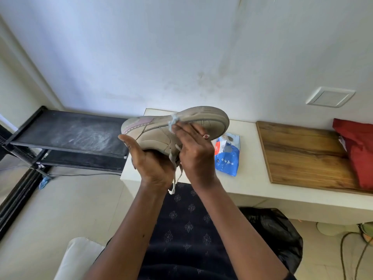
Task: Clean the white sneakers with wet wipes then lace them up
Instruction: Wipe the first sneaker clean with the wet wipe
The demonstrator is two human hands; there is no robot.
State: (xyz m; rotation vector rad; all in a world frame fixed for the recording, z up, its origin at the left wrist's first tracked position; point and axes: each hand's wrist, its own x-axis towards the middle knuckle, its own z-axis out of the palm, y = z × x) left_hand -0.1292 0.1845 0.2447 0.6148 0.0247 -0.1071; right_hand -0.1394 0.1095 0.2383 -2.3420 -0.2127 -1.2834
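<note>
Left hand (153, 164) cups 1 sneaker (155, 134) aloft (sole up); right hand (195, 150) presses wipe (173, 121) against sole edge.

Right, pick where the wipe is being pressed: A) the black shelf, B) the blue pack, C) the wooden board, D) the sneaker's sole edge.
D: the right hand presses the wadded wipe against the sole edge of the sneaker, which the left hand holds up.

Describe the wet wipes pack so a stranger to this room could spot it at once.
A low white ledge runs along the wall. On it, between the held sneaker and the wooden board, lies the wet wipes pack. It is the only blue and white plastic pouch there.
</note>
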